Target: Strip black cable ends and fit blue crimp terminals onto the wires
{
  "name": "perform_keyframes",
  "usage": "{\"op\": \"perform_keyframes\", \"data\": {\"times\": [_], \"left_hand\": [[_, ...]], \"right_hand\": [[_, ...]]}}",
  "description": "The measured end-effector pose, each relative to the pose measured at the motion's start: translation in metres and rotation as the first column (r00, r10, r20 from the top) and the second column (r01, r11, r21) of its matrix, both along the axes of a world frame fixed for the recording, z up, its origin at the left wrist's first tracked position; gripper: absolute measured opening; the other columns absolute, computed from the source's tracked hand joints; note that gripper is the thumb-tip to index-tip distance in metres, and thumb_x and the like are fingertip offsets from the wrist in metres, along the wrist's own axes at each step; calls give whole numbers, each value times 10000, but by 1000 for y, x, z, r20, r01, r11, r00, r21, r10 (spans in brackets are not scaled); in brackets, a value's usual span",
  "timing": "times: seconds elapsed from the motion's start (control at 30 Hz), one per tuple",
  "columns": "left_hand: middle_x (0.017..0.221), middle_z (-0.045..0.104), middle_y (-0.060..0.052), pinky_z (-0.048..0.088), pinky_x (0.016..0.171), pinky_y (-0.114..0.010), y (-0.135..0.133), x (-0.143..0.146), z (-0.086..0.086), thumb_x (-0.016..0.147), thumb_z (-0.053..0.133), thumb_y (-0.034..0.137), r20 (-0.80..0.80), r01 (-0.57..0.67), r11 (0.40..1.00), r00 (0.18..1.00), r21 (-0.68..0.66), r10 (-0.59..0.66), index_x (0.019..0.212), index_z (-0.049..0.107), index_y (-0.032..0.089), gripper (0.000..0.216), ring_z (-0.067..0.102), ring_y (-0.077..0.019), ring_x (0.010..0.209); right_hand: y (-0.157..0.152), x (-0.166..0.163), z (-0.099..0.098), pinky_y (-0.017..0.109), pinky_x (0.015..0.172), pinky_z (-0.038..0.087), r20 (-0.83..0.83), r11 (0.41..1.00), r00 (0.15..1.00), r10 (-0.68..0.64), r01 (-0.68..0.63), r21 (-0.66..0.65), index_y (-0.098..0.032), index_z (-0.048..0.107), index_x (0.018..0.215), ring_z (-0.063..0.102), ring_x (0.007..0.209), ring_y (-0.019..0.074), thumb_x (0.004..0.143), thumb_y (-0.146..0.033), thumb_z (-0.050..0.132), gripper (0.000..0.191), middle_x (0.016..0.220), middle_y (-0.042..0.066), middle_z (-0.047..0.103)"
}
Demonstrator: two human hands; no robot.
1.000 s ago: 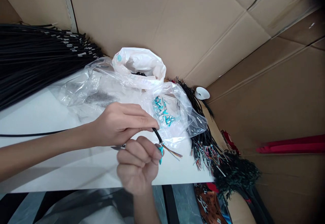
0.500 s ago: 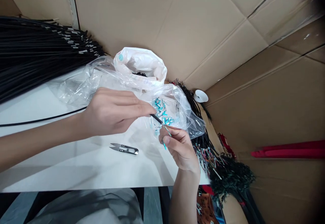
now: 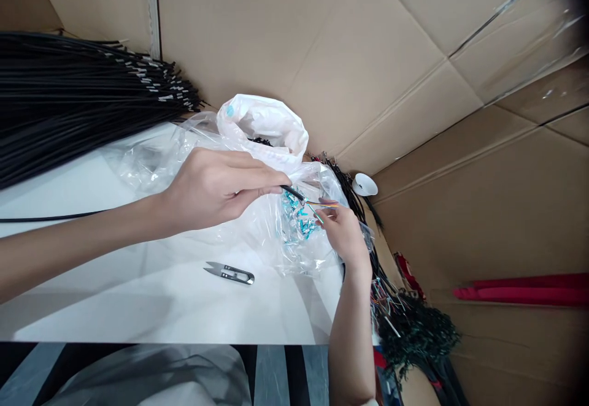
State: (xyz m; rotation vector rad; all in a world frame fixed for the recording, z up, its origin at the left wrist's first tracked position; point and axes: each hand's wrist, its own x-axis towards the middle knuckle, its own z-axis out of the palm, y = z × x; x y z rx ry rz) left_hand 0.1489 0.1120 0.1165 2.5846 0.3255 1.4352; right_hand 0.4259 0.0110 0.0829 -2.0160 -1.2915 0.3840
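Note:
My left hand (image 3: 230,182) pinches a black cable (image 3: 292,193) close to its stripped end, and the cable trails off to the left under my arm. Thin colored wires (image 3: 317,203) fan out of that end toward my right hand (image 3: 343,228). The fingers of my right hand are closed on these wires; their tips are partly hidden. Just behind and below the wires, small teal and silver pieces (image 3: 294,216) lie in a clear plastic bag (image 3: 257,234). Thread snips (image 3: 229,272) rest on the white table (image 3: 151,308), apart from both hands.
A thick bundle of black cables (image 3: 83,99) fills the left side. At the back stands a white bag (image 3: 276,118) with dark bits inside. More cables with bare wires (image 3: 384,295) hang over the right edge, near a small white cup (image 3: 365,184). Cardboard walls (image 3: 285,32) enclose the table.
My right hand has moved up and to the right and now grips several colored wires beyond the cable end. My left hand has shifted slightly up and right with the cable.

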Motion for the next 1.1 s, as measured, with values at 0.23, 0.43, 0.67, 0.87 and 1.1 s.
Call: {"op": "perform_keyframes", "data": {"times": [0.23,0.43,0.67,0.87,1.1], "left_hand": [[1027,806,-12,542,746,-215,5,6,-12,1022,517,183,-108,33,999,994,14,-31,1081,762,209,254,762,-138,910],[963,809,-16,521,699,-214,5,12,-24,1020,547,260,-108,28,998,994,56,-22,1052,772,205,234,762,-147,853],[883,798,21,490,615,-234,-1,13,-21,1011,575,290,-111,8,997,994,71,0,993,772,204,215,756,-140,767],[890,799,22,479,614,-234,-4,11,-18,1013,574,306,-103,7,998,995,65,0,996,776,210,224,752,-136,760],[940,805,18,500,658,-223,-5,10,-19,995,609,282,-102,38,999,994,-5,-38,1010,776,210,183,758,-139,792]], "right_hand": [[-21,-46,32,416,866,508,72,917,991,110,-130,378,-204,668,1215,681,975,232,1016,-459,483,373,1061,103,737],[-36,-76,61,405,892,495,436,830,830,349,-489,267,-231,687,1152,658,1018,238,978,-371,619,234,1081,62,735],[-27,-75,48,340,777,522,314,824,857,409,-495,276,-218,730,971,689,856,184,926,-236,697,58,918,15,765],[-32,-72,41,336,796,529,199,833,901,385,-432,345,-235,744,968,694,864,172,938,-209,669,84,927,9,769],[-34,-67,36,333,790,534,250,807,891,379,-450,381,-245,723,1016,690,859,172,925,-184,692,114,933,4,755]]}}
